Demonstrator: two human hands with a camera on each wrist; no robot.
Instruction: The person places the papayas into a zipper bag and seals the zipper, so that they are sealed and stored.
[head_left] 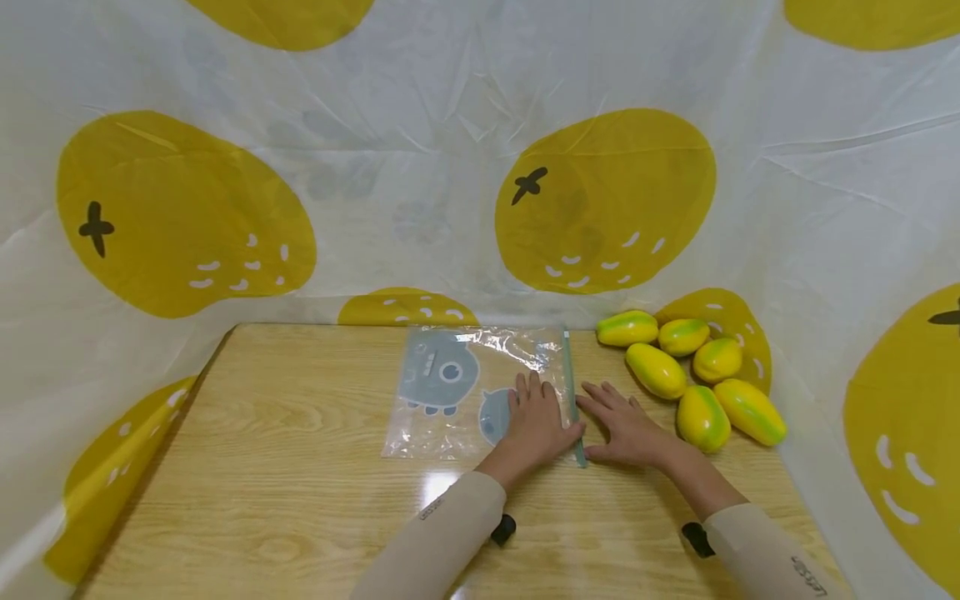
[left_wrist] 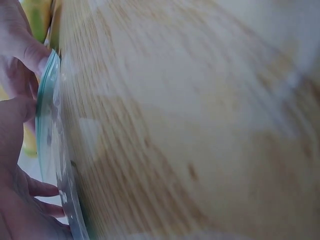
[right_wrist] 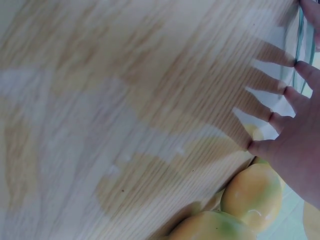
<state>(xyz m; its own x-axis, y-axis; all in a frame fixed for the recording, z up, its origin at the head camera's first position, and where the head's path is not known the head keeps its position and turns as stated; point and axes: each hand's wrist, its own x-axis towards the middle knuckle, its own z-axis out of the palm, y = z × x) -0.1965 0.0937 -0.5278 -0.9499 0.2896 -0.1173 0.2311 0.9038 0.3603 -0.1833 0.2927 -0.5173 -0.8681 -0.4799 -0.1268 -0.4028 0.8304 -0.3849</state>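
Note:
A clear zip bag [head_left: 442, 433] with blue-grey cartoon prints lies flat on the wooden table, its green zip strip [head_left: 569, 367] along the right side. My left hand [head_left: 536, 425] rests on the bag's right part, fingers spread and thumb reaching to the strip. Just right of the strip is my right hand [head_left: 626, 429], its spread fingertips [right_wrist: 297, 64] touching the tabletop. The right thumb lies by the strip's near end. In the left wrist view, the zip edge [left_wrist: 46, 95] rises slightly between the two hands.
Several glossy yellow-green fruits, mango-like in shape, lie to the right of my right hand, the nearest fruit [head_left: 703, 419] close to the wrist. A white cloth [head_left: 405, 208] printed with big yellow fruits hangs around the wooden table [head_left: 262, 467].

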